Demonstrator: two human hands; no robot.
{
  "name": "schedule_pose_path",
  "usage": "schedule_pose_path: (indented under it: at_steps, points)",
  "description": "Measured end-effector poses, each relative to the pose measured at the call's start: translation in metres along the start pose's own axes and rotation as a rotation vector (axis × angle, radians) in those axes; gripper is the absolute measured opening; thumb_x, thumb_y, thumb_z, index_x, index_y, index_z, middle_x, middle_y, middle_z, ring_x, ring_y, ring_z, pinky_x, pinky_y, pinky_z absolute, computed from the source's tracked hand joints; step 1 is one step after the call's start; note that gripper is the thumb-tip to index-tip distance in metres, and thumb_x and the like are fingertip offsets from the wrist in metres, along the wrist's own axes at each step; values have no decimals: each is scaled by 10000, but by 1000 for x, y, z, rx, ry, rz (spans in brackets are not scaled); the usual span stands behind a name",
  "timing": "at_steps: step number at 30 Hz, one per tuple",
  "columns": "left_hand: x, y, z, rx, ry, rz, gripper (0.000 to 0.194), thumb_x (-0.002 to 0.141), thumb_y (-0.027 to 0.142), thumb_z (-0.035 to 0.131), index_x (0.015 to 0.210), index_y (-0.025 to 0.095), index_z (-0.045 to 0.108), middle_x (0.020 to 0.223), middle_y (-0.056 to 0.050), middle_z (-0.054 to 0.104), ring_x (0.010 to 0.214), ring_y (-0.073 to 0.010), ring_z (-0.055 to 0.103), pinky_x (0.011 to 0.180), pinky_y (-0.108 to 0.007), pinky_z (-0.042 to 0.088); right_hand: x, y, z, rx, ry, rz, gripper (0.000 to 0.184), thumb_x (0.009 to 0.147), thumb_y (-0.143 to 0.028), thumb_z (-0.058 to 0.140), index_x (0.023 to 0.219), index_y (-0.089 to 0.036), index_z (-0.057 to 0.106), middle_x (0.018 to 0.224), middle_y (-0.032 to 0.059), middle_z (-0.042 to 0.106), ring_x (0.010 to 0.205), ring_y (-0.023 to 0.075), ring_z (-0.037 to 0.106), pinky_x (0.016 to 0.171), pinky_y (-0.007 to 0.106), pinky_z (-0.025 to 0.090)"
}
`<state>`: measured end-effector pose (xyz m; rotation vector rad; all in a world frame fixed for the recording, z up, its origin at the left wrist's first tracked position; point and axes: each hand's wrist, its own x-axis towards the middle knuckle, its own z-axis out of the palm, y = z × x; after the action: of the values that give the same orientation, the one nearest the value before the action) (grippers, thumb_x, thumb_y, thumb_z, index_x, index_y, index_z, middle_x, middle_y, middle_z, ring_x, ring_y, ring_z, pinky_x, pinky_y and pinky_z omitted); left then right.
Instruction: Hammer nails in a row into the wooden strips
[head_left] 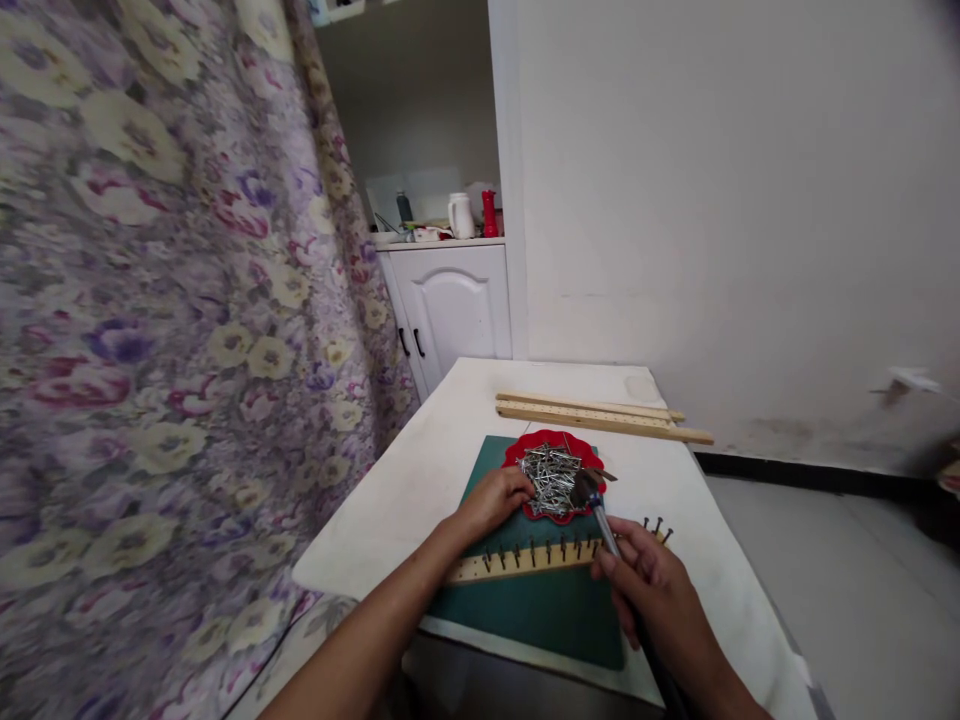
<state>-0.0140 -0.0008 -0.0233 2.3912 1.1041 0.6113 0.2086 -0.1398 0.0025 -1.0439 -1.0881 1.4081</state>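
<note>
Head view: right grip (643, 578) clasps hammer (604, 526); left grip (498, 497), hold unclear, at red tray rim (551, 437).

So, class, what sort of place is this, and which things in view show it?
Probably a room in a home: a floral curtain hangs on the left and a white cupboard stands beyond the table. The red dish of nails suggests it doubles as a workspace.
</note>
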Motion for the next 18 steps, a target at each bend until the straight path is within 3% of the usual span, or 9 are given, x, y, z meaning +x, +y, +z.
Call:
schedule_pose_path:
  at_steps: [7, 18]
  points:
    - [15, -10, 1, 75, -74, 39, 141, 749, 122, 584, 787, 202, 695, 820, -46, 657, 779, -183, 578, 691, -264, 399, 4, 2, 2, -6, -5, -20, 409, 797, -404, 615, 1117, -175, 504, 695, -27, 613, 301, 21, 385, 268, 136, 299]
    - [30, 8, -10, 171, -259, 198, 138, 767, 128, 541, 656, 184, 601, 721, -41, 579, 631, -149, 520, 598, -276, 350, 8, 4, 4, -57, -27, -5, 395, 801, -414, 595, 1094, -167, 502, 701, -28, 600, 297, 26, 395, 262, 141, 305]
